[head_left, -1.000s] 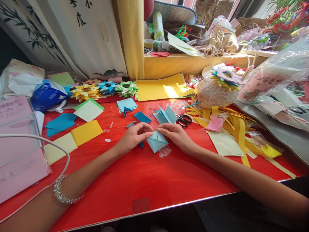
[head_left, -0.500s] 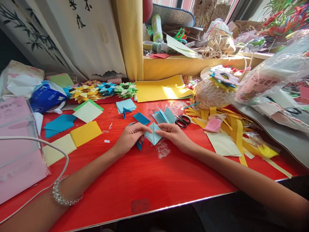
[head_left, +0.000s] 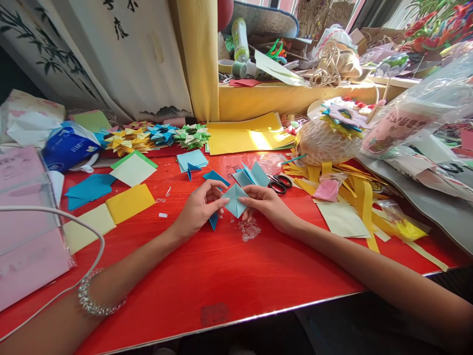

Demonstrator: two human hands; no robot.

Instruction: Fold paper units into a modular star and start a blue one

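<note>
Both of my hands meet at the middle of the red table (head_left: 221, 276). My left hand (head_left: 197, 209) and my right hand (head_left: 268, 207) pinch a folded light blue paper piece (head_left: 234, 199) from either side, holding it just above the tabletop. A darker blue folded piece (head_left: 213, 221) pokes out under my left fingers. A scrap of clear plastic (head_left: 250, 230) lies just below the paper. A beaded bracelet (head_left: 90, 301) is on my left wrist.
Black-handled scissors (head_left: 280, 183) and more blue folded pieces (head_left: 253, 175) lie just beyond my hands. Yellow, blue and green paper squares (head_left: 129, 201) sit left, folded paper stars (head_left: 158, 135) at the back, yellow strips (head_left: 364, 197) and plastic bags (head_left: 417, 118) right. A white cable (head_left: 55, 212) loops at left.
The light blue paper has been lifted and turned from lying flat below my fingers to a smaller diamond shape held between both hands, slightly farther from me.
</note>
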